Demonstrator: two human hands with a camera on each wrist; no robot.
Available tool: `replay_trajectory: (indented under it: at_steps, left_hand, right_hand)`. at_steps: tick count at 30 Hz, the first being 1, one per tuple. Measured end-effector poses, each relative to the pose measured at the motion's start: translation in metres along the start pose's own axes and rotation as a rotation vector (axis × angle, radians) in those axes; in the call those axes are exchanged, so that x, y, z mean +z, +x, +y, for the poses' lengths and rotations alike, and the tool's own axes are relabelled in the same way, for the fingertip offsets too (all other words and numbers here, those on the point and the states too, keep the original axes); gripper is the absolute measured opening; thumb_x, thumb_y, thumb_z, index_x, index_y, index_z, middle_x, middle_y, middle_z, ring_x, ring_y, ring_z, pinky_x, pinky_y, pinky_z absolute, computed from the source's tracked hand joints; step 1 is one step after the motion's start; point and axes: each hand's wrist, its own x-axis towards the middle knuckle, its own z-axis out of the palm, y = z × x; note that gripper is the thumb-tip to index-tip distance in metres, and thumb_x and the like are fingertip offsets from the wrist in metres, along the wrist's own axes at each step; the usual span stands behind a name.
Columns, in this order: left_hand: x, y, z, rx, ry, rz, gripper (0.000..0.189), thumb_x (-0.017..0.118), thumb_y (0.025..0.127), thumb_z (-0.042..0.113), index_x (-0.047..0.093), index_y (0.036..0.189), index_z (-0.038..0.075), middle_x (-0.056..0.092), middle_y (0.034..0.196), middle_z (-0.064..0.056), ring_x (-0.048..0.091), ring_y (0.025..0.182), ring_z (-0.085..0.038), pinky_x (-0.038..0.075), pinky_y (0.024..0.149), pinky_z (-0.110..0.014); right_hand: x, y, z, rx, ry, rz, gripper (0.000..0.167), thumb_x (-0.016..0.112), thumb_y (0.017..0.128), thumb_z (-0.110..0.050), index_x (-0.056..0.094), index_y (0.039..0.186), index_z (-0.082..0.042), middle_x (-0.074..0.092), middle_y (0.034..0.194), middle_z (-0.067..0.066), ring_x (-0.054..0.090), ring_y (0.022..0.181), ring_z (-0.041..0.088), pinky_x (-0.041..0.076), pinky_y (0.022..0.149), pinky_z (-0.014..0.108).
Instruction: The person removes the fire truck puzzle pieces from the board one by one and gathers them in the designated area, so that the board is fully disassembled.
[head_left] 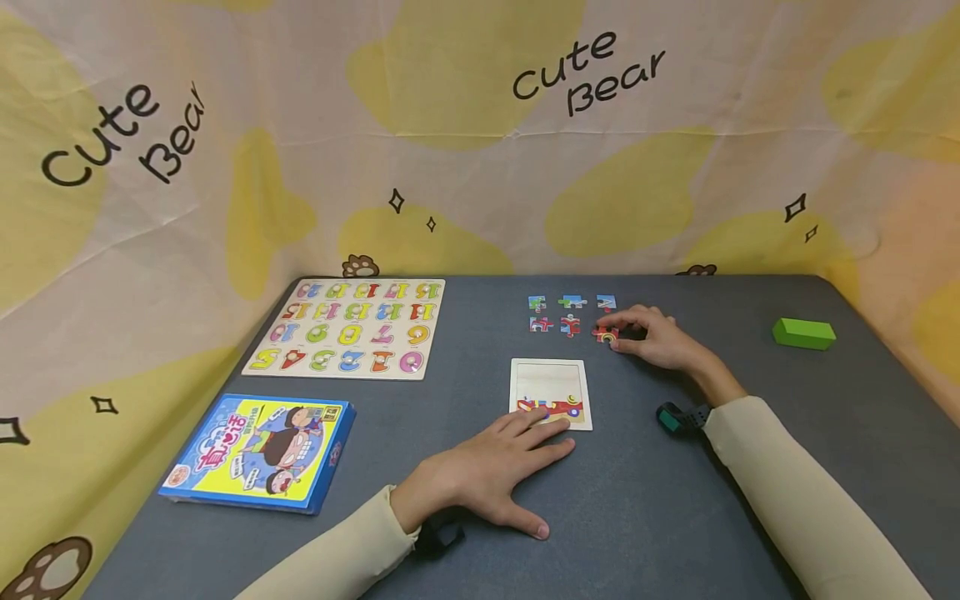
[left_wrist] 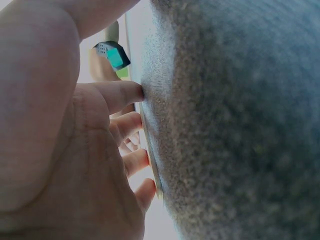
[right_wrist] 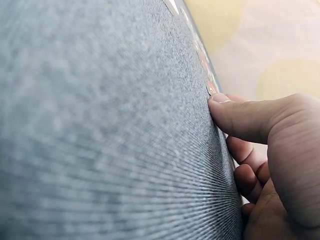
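My left hand [head_left: 498,471] lies with straight, spread fingers at the near edge of a small white puzzle tray [head_left: 551,375]. Its fingertips [left_wrist: 142,157] reach that edge in the left wrist view. A red car picture [head_left: 566,408] shows along the tray's lower part, partly covered by those fingers. Farther back, my right hand [head_left: 660,337] pinches a red jigsaw piece [head_left: 605,333] between thumb and forefinger, close over the table. Several other small jigsaw pieces [head_left: 572,302] lie in two rows left of it. In the right wrist view, the thumb [right_wrist: 235,112] hides most of the piece.
A number board [head_left: 433,333] lies at the back left, with a blue and yellow box [head_left: 258,454] in front of it. On the far right sits a green block [head_left: 804,333]. A patterned cloth [head_left: 480,167] hangs behind the grey table [head_left: 675,517].
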Motion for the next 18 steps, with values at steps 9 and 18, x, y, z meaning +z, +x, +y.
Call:
replay_trajectory:
  at_steps: [9,18]
  left_hand:
    - [-0.0003,0.0006,0.0,-0.003,-0.009,-0.004,0.095,0.068,0.085,0.068,0.031,0.161,0.024,0.017,0.172,0.004,0.013,0.16,-0.022,0.021,0.128,-0.044]
    - [0.0002,0.0007,0.0,-0.012,-0.006,-0.016,0.096,0.067,0.085,0.069,0.03,0.162,0.025,0.016,0.172,0.004,0.012,0.16,-0.022,0.02,0.128,-0.043]
  right_hand:
    - [-0.0023,0.0061,0.0017,-0.002,0.005,0.0,0.036,0.065,0.099,-0.016,0.066,0.135,-0.013,0.058,0.119,0.017,0.038,0.102,0.031,0.017,0.09,0.054]
    - [-0.0024,0.0099,0.005,-0.003,0.007,-0.005,0.036,0.065,0.099,-0.015,0.066,0.135,-0.013,0.057,0.12,0.017,0.037,0.102,0.03,0.016,0.089,0.053]
